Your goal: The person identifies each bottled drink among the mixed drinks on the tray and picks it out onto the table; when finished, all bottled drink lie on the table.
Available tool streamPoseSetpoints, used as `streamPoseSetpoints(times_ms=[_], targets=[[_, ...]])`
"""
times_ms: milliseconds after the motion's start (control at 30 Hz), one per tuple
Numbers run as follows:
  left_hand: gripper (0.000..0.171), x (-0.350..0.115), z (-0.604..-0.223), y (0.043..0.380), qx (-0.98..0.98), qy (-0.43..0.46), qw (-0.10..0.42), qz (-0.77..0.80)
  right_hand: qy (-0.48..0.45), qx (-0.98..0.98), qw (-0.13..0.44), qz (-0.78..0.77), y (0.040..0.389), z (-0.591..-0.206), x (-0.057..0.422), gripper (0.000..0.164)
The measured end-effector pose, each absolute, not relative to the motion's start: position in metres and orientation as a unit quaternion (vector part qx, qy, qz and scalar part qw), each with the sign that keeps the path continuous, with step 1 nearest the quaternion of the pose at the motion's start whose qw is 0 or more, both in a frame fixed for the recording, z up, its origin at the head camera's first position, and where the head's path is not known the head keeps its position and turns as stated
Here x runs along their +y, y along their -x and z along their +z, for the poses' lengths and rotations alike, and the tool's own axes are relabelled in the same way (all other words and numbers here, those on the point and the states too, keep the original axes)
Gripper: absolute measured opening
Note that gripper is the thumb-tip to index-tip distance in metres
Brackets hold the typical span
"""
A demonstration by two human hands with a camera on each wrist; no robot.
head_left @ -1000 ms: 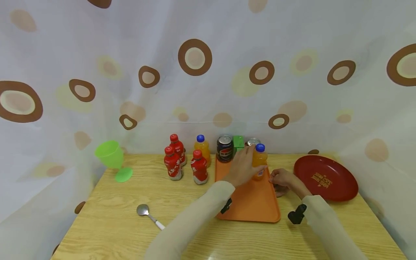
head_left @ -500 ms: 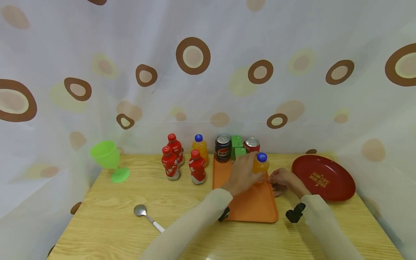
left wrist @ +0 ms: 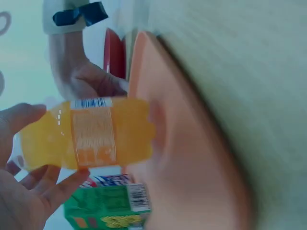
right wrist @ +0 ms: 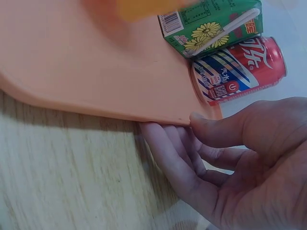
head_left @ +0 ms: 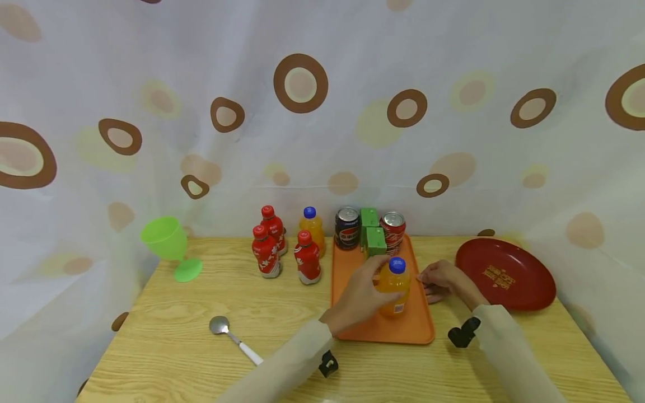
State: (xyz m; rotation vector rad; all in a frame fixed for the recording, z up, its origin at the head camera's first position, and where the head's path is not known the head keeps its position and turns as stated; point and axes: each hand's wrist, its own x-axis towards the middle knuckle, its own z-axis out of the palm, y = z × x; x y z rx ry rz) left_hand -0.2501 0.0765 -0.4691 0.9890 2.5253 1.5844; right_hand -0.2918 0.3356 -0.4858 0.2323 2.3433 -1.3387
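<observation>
An orange juice bottle (head_left: pixel 392 285) with a blue cap is held upright by my left hand (head_left: pixel 359 295), thumb on one side and fingers on the other. In the left wrist view the bottle (left wrist: pixel 93 134) has its base close over the orange tray (head_left: pixel 415 327). My right hand (head_left: pixel 443 280) pinches the tray's right edge; in the right wrist view its thumb rests on the rim and the fingers lie under it. At the tray's far end stand a dark cola can (head_left: pixel 347 229), two green drink cartons (head_left: pixel 375 240) and a red cola can (head_left: pixel 393 229).
Left of the tray stand three red bottles (head_left: pixel 308 260) and another orange juice bottle (head_left: pixel 313 230). A green goblet (head_left: pixel 166 238) is at the far left, and a spoon (head_left: pixel 234 338) lies near the front. The red oval plate (head_left: pixel 529 280) sits on the right.
My left hand has brought the juice bottle from the tray's far right toward its near half, uncovering the red can and front carton. The right hand stays at the tray's edge.
</observation>
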Motion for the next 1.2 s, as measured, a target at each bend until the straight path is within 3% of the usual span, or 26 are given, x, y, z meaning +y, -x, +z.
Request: streamPoseSetpoints(times_ms=[133, 667, 933, 1200], targets=[[0.067, 0.065, -0.471, 0.242, 0.791, -0.292, 0.036, 0.536, -0.084, 0.842, 0.216, -0.487, 0.290, -0.486, 0.337, 0.025], [0.064, 0.021, -0.466, 0.230, 0.766, -0.258, 0.009, 0.588, -0.103, 0.815, 0.244, -0.515, 0.290, -0.485, 0.340, 0.026], [0.064, -0.016, -0.456, 0.231, 0.769, -0.226, -0.022, 0.598, -0.102, 0.818, 0.242, -0.512, 0.292, -0.487, 0.338, 0.025], [0.063, -0.061, -0.441, 0.235, 0.796, -0.180, -0.088, 0.571, -0.109, 0.817, 0.241, -0.511, 0.293, -0.488, 0.335, 0.020]])
